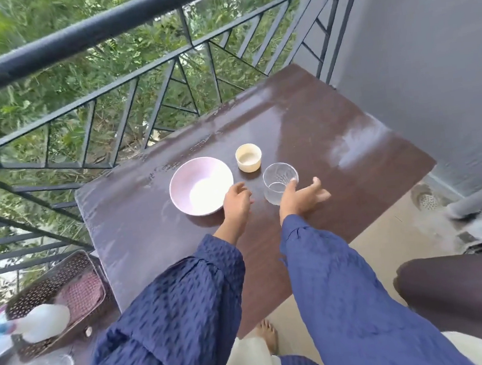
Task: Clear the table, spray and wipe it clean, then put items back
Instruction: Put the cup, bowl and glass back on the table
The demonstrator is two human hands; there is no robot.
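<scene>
Pink bowl point(202, 186), cream cup point(248, 157) and clear glass point(280, 183) stand (upright, clustered) on the streaky brown table point(302, 123).

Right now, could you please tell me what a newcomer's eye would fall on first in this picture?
The pink bowl, a small cream cup and a clear glass stand close together on the dark, streaky table. The left hand is beside the bowl, the right hand beside the glass, with a black railing behind.
</scene>
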